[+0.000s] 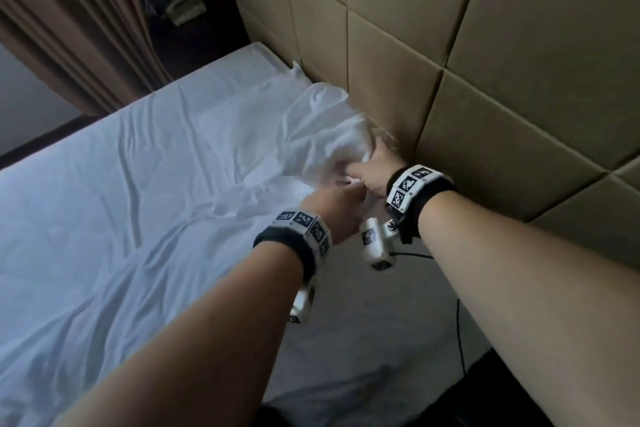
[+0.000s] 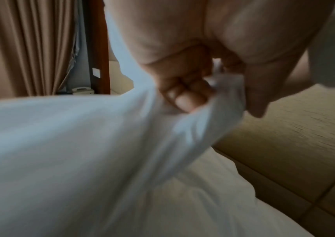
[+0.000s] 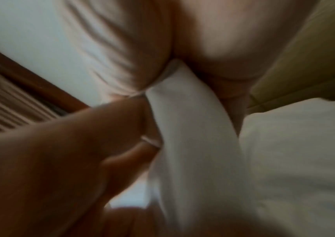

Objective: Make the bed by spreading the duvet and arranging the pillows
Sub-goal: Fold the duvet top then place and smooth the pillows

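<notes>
Setting: bedroom, likely a hotel room. Evidence: bed [image 1: 104, 218] with white bedding set against a wall of padded tan square headboard panels [image 1: 450, 28]; brown floor-length curtains [image 1: 69, 10]; corded telephone [image 1: 181, 7] in the dark corner beyond a wooden frame.

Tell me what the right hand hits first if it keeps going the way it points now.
Probably the bunched white duvet it grips; the right hand points up-left along the padded headboard. Depth is unclear, so it may graze the headboard too.
</notes>
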